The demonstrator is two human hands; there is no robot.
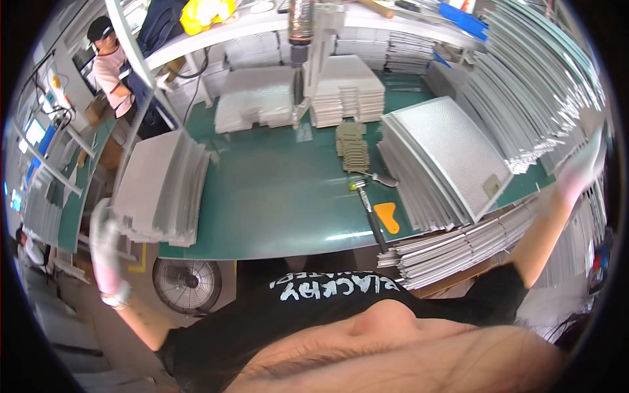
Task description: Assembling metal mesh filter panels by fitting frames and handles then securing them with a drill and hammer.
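Observation:
My arms are spread wide, and both hands wear white gloves. At the far left my left hand (105,252) is upright beside a stack of white mesh-faced panels (154,180); its fingers are blurred. My right hand (580,171) is raised at the far right, near a tall row of thin panels (531,85). Blur hides its fingers too, and I cannot make out anything held. Between my arms lies a green-topped table (262,196). On its right side are a hammer (371,213), a yellow scraper (388,218) and a leaning stack of mesh panels (449,147).
Two panel stacks (255,98) (347,88) stand at the back under a white shelf (249,34). A cylindrical tool (301,29) hangs above. Olive pieces (352,145) lie mid-table. A floor fan (189,285) is below the front edge; another person (113,69) stands back left.

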